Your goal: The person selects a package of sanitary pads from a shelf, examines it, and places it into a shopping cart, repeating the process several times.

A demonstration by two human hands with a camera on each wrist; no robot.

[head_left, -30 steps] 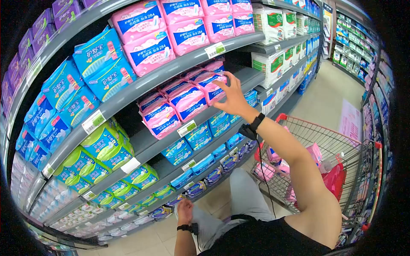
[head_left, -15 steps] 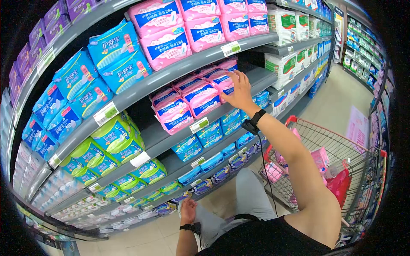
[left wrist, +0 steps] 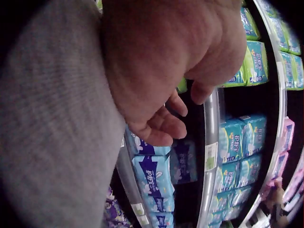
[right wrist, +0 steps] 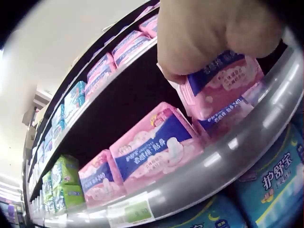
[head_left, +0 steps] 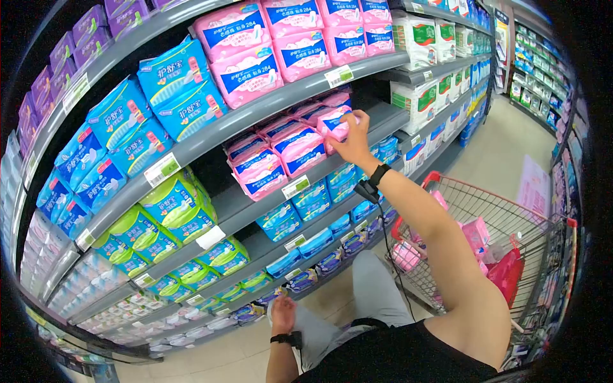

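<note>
My right hand [head_left: 353, 142] reaches to the middle shelf and grips a pink pack of sanitary pads [head_left: 333, 122] between thumb and fingers. In the right wrist view this held pack [right wrist: 228, 88] is tilted, overlapping another pink pack [right wrist: 228, 117] right beneath it. Beside it, more pink packs [head_left: 298, 153] stand in rows at the shelf's front edge. Low by the grey-trousered thigh [left wrist: 52, 123] hangs my left hand [head_left: 283, 313], its fingers loosely curled around nothing. The left wrist view shows that hand [left wrist: 175, 47] in front of the lower shelves.
A wire shopping cart [head_left: 490, 199] stands at the right, with pink packs [head_left: 474, 235] and a red bag [head_left: 507, 277] inside. Blue packs [head_left: 191, 115] and green packs [head_left: 172, 207] fill shelves at the left. The upper shelf's lip [head_left: 281, 99] overhangs the pink rows.
My right hand's fingers, spread over the pack earlier, have closed on it, and the pack is now tilted and a little raised. The left hand stays by the thigh.
</note>
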